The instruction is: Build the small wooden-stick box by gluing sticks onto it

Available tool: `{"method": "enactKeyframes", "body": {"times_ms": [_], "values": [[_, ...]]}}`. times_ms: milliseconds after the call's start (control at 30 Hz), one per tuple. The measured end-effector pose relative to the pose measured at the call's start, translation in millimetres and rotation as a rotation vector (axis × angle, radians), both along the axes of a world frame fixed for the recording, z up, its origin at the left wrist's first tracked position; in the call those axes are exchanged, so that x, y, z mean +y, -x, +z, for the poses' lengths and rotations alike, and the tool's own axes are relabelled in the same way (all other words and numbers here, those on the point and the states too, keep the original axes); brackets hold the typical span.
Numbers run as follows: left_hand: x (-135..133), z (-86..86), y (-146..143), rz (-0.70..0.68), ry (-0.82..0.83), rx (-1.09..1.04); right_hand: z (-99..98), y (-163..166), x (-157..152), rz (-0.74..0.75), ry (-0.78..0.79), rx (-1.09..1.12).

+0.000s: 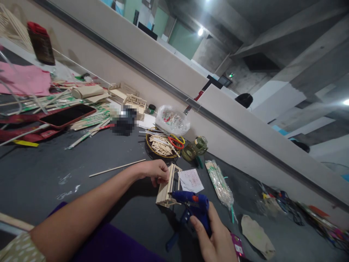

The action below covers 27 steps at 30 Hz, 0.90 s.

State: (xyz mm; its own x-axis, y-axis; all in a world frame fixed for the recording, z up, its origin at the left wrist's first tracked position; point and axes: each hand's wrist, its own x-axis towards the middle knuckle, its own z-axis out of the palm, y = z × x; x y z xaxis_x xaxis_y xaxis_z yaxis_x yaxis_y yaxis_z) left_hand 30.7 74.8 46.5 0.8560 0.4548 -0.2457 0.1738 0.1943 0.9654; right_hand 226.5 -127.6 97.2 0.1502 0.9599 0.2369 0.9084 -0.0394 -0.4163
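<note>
My right hand [215,236] is wrapped round a blue hot glue gun [200,207]. The gun's nozzle points left and meets the near side of a small wooden stick frame [167,189], though I cannot tell whether it touches. My left hand [158,171] is closed at the frame's upper left edge, its fingertips against the sticks. Whether it pinches the frame itself or a small piece is hidden. A white paper with reddish print [191,181] lies just behind the frame. One loose thin stick [117,168] rests on the dark table beside my left forearm.
Behind my hands stand a basket of short sticks [160,145] with scissors [177,141] on it, a plastic-lined bowl [172,122] and a green bottle [195,148]. Wrapped sticks [219,182] and a cloth [257,236] lie right. A phone [69,115] rests on wrapped chopsticks at left.
</note>
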Motion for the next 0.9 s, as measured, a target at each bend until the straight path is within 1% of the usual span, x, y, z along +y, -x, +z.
{"method": "enactKeyframes", "body": {"times_ms": [133,300,467,567,667,767,900], "values": [[-0.6,1.7,0.0,0.007,0.004,0.013,0.5,1.5,-2.2,-0.007,-0.018,0.012],[-1.7,4.8,0.1,0.015,0.01,0.015,0.3,2.5,-6.7,-0.043,0.012,0.055],[-2.8,4.2,0.3,0.014,0.005,0.008,-8.7,-4.6,-13.3,-0.097,-0.037,0.013],[-3.1,2.6,0.5,0.006,0.007,0.017,-14.2,-7.2,-16.4,-0.126,-0.051,0.034],[-1.9,1.9,0.9,0.012,-0.009,0.008,-14.1,-5.8,-18.1,-0.134,-0.07,0.159],[-1.0,2.7,2.6,0.022,-0.028,0.016,-7.6,-5.9,-18.8,-0.146,-0.103,0.386],[-11.6,3.7,10.4,0.076,-0.036,0.078,-2.3,-23.3,-13.7,-0.218,-0.102,0.68]]}}
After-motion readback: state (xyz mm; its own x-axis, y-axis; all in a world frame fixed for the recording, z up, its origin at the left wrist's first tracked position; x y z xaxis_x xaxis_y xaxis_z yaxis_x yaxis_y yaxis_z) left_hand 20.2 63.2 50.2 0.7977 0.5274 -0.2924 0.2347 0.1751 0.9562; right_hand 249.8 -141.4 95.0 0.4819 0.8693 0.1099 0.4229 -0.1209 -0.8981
